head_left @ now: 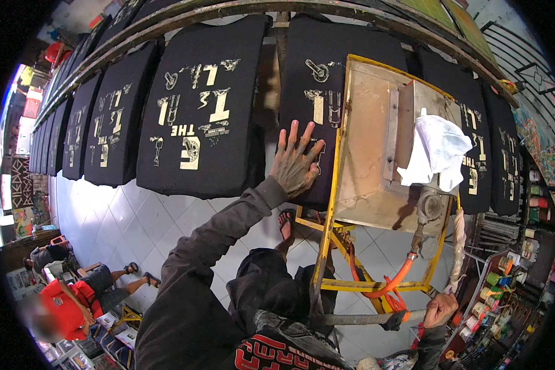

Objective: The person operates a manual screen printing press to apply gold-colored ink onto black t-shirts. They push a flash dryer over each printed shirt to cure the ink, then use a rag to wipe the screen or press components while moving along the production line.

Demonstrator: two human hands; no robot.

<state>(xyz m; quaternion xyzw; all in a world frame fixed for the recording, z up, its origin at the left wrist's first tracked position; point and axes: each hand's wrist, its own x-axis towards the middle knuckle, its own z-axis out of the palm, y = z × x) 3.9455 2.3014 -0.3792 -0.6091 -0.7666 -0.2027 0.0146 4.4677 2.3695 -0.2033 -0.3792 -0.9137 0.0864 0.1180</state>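
Observation:
My left hand (pixel 295 161) rests with fingers spread on a printed black T-shirt (pixel 345 37), stretched over a board. Just right of it stands a yellow-framed metal unit (pixel 361 160), overlapping that shirt, with a crumpled white cloth (pixel 431 148) draped over its boxy top. An orange hose (pixel 401 271) hangs from a metal fitting beneath the cloth. Down at the lower right, my right hand (pixel 439 310) is closed round a grey wrapped bar (pixel 361 319) on the unit's frame.
Printed black shirts on boards (pixel 197 148) form a long row along rails (pixel 280 9). Two people (pixel 68 308) sit at lower left among chairs and clutter. Shelves of paint containers (pixel 493 296) line the right side. White floor tiles (pixel 129 228) show beneath the row.

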